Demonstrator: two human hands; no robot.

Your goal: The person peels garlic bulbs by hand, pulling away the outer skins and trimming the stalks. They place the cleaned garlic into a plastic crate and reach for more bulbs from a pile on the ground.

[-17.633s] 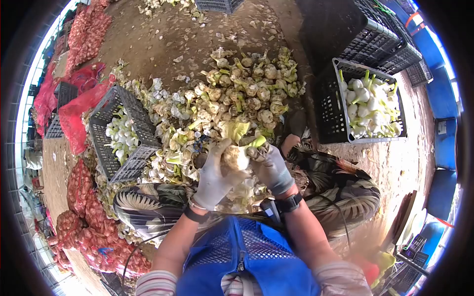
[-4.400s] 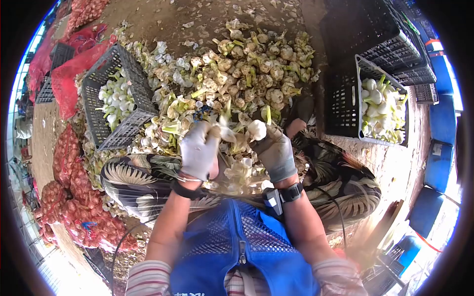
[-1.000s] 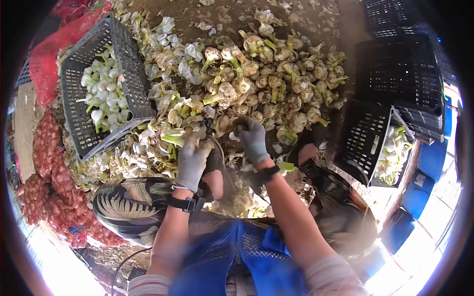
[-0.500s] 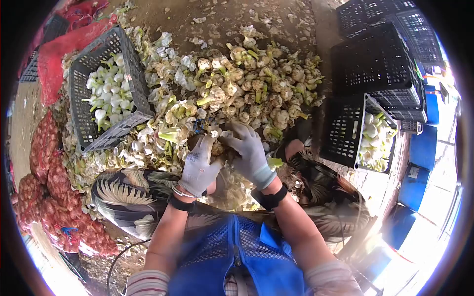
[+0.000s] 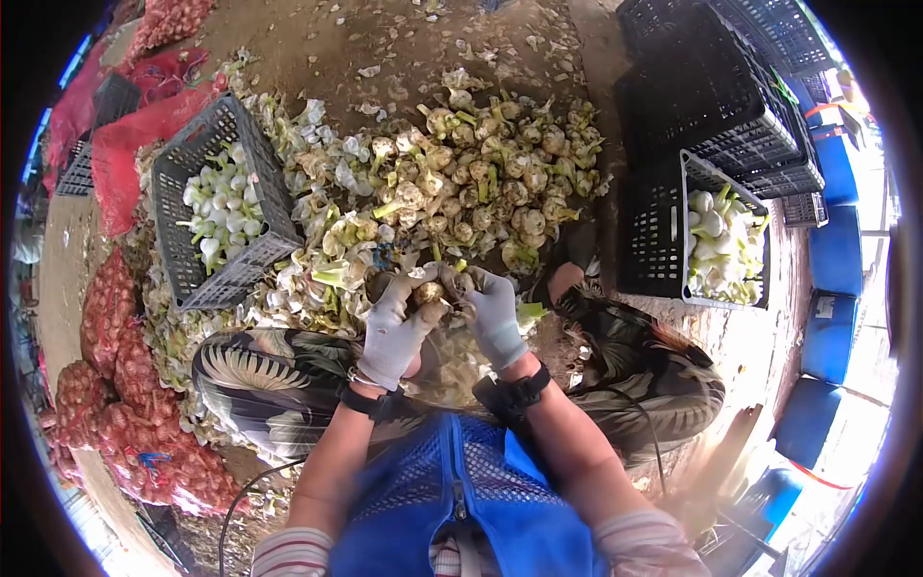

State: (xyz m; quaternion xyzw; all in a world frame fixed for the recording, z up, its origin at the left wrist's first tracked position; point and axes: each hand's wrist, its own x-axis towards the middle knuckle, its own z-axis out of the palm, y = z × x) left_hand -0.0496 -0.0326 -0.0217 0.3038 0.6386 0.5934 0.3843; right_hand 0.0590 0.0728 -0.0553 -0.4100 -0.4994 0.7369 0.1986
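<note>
In pale gloves, both hands meet low in front of my body. My left hand (image 5: 395, 327) has its fingers wrapped round a brownish garlic bulb (image 5: 429, 293). My right hand (image 5: 488, 310) is at the bulb's right side, fingers bent together near a short green stem; what they pinch is too small to make out. Just beyond the hands lies a heap of unpeeled garlic bulbs (image 5: 500, 173) with soil and stem stubs. Loose skins (image 5: 327, 240) surround the heap's left side and lie below the hands.
A black crate (image 5: 279, 197) of white peeled garlic stands at the left. Another crate (image 5: 654, 236) with white garlic is at the right, below stacked black crates (image 5: 687, 87). Red net sacks (image 5: 144, 433) lie at lower left. Blue containers (image 5: 832, 337) line the far right.
My left hand has closed round a bulb, and my right hand's fingers have drawn in beside it. The head view has shifted slightly.
</note>
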